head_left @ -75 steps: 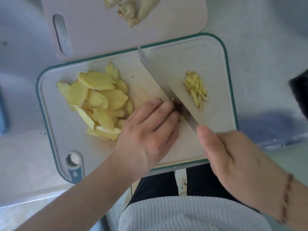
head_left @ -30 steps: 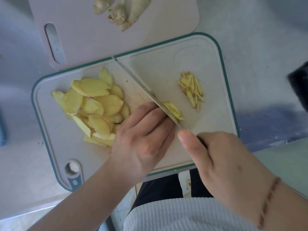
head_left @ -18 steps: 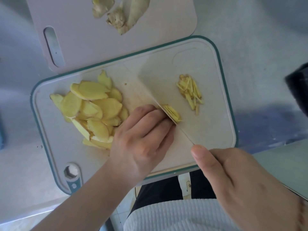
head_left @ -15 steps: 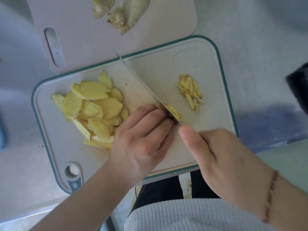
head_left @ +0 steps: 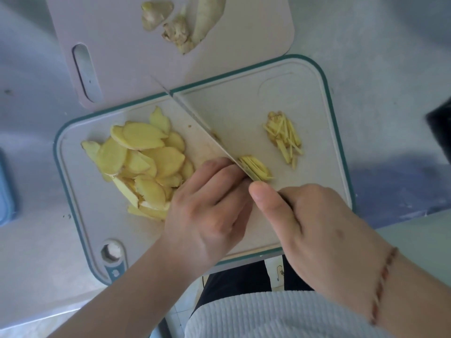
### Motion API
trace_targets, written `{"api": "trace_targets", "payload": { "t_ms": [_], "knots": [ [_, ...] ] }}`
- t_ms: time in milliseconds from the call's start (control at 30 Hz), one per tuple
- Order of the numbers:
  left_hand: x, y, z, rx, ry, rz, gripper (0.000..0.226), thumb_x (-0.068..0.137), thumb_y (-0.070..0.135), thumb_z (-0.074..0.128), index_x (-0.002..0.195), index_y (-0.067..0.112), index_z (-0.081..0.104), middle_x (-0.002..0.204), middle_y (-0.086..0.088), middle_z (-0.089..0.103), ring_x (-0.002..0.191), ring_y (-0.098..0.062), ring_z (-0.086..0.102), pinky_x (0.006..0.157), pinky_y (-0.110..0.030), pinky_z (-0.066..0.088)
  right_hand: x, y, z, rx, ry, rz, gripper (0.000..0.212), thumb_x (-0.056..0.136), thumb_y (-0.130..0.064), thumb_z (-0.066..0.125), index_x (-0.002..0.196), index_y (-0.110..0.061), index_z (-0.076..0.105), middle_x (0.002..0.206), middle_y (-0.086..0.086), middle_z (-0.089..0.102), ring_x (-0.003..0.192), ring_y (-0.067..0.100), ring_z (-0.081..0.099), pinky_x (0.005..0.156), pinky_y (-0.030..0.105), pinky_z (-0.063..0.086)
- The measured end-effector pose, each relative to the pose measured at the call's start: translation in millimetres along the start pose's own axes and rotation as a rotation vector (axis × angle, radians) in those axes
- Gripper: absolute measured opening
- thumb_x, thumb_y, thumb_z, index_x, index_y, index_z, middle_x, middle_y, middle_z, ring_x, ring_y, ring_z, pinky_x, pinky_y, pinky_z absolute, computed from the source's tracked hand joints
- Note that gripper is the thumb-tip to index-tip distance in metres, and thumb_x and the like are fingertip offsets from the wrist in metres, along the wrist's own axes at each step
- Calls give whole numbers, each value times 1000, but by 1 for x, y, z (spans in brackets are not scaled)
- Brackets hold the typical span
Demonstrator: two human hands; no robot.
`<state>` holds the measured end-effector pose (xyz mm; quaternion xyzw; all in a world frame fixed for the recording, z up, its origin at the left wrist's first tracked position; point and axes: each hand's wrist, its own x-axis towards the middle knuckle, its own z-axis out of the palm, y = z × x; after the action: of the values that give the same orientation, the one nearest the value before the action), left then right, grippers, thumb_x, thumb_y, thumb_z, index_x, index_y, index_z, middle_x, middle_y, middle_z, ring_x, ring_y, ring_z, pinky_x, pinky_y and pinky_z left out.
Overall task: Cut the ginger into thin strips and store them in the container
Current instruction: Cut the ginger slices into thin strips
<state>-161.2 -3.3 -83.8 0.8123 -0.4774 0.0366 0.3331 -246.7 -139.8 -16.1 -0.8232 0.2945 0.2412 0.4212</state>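
Our right hand (head_left: 314, 230) grips the knife (head_left: 202, 128) across the teal-rimmed cutting board (head_left: 80, 215), our left hand (head_left: 210, 211) curls over the ginger stack (head_left: 255, 167) at the blade, ginger slices (head_left: 144, 162) left, cut strips (head_left: 284, 137) right, ginger trimmings (head_left: 180, 23) beyond.

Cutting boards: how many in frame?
2. The teal-rimmed board lies under both hands, carrying the ginger; the pink board sits beyond it, its near edge tucked underneath, its far edge cropped.
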Motion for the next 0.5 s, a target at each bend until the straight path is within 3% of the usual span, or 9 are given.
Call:
{"api": "trace_targets", "payload": {
  "t_ms": [133,200,333,500],
  "knots": [
    [-1,0,0,22,-5,-5,10,89,-4,70,83,-3,77,86,-12,72,84,-32,68,84,-27,52,-18,5,-2,13,18,15,73,75,-82,10,53,-19,39,52,-13,48,52,9,46,49,16,35],
    [-2,-1,1,30,-14,-1,8,88,-5,71,84,-3,78,87,-12,72,84,-31,69,84,-28,53,-30,8,-4,14,5,56,68,68,-85,5,62,-32,47,54,-16,50,57,7,49,53,17,37],
    [-2,0,0,14,-25,5,8,89,-5,71,86,-3,78,89,-11,73,87,-30,69,87,-27,52,-19,8,0,-21,-20,42,78,75,-84,6,51,-16,33,46,-5,42,45,11,42,50,17,37],
    [0,0,-2,4,5,-4,19,93,-2,66,76,-2,74,80,-12,69,82,-29,64,87,-20,46,-2,-4,1,28,-2,8,67,77,-76,14,48,-20,34,41,-2,39,47,11,46,49,19,39]
  ]
}}
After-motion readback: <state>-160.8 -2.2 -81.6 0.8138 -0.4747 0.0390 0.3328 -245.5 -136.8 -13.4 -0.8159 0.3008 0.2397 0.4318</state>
